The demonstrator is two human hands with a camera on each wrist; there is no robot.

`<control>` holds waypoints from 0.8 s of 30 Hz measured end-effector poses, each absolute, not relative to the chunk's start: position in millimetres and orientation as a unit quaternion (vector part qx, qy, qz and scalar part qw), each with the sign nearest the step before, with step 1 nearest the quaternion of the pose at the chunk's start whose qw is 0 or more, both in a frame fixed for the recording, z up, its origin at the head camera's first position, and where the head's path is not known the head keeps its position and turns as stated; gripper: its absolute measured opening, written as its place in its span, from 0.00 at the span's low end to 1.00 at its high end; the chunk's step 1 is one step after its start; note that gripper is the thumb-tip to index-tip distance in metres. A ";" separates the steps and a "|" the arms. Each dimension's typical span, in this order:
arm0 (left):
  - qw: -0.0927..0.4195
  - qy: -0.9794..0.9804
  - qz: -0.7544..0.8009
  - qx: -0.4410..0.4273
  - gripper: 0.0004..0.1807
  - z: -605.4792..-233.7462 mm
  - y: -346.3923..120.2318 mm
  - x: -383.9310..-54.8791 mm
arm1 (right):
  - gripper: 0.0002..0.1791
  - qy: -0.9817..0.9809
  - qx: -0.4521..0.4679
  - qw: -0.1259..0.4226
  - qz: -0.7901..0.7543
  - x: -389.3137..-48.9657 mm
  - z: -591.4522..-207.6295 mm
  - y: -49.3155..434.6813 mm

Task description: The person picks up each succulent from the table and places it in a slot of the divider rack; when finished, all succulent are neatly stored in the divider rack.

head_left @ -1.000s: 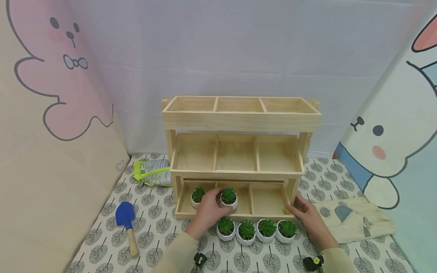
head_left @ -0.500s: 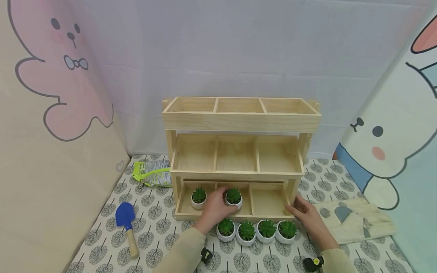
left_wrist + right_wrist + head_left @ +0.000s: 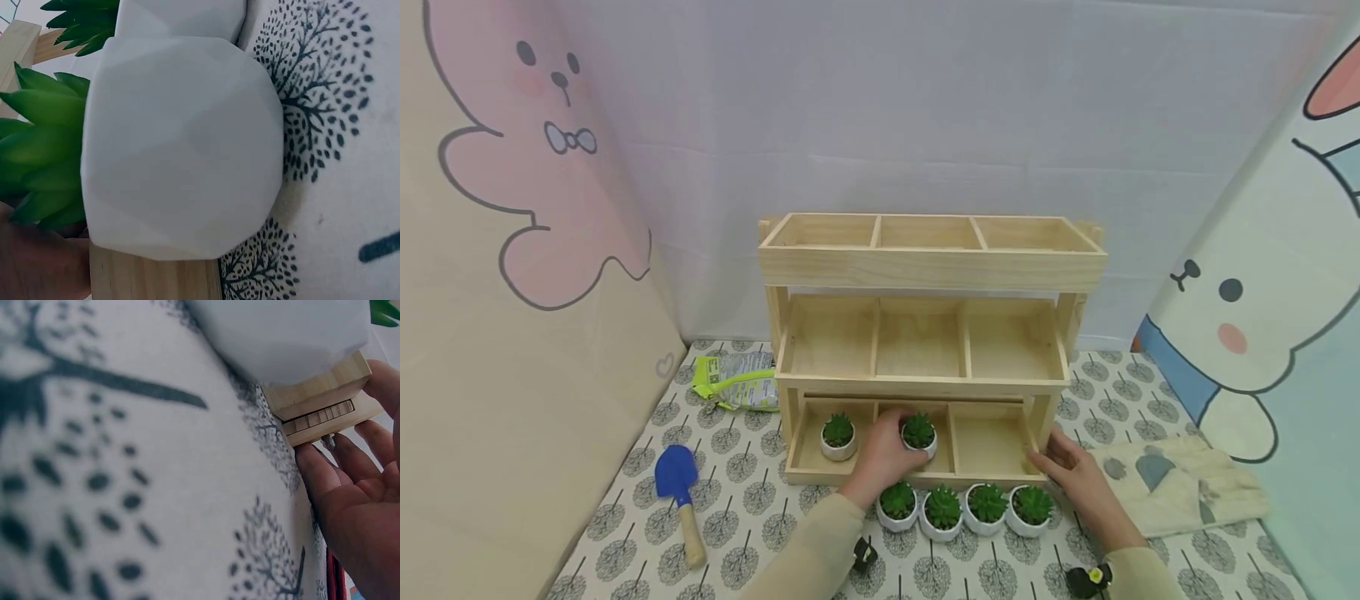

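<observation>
White pot with a green succulent (image 3: 919,435), held by the left hand (image 3: 883,458), with thumb up front and the rest curled in close, partly hidden behind. Now sits farther right inside the middle compartment of the bottom tier than a second ago. Can't tell whether resting on the floor of the wooden shelf (image 3: 932,268) or just above it. Makes two compartments in use, counting the matching pot (image 3: 838,437) over in the left one; looks like fine-tuning, not done yet, given the grip. Same spot as before for the right hand (image 3: 1078,475), gripping the shelf's right end, thumb and fingers around the wood, probably to steady it.

Also around: four more potted succulents (image 3: 942,512) in a row just in front. Kinda in the way, right beside the left wrist, easy to bump. Off left, a blue trowel (image 3: 677,479) and a green packet (image 3: 737,382); off right, pale fabric (image 3: 1180,487), maybe gloves.
</observation>
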State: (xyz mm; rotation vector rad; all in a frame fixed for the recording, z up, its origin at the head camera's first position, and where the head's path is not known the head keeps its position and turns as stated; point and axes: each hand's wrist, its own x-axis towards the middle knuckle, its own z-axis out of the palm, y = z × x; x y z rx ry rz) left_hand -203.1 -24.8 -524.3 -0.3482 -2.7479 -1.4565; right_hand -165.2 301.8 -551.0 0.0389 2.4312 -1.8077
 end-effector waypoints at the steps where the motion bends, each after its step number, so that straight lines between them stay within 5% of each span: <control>1: 0.006 -0.878 -0.467 -0.109 0.37 -524.5 -23.8 -203.5 | 0.43 0.801 0.014 0.056 -0.596 -165.5 -551.2 301.8; 24: -0.042 -0.889 -0.446 -0.101 0.36 -520.0 -20.7 -207.2 | 0.43 0.802 0.010 0.053 -0.594 -165.9 -552.6 302.1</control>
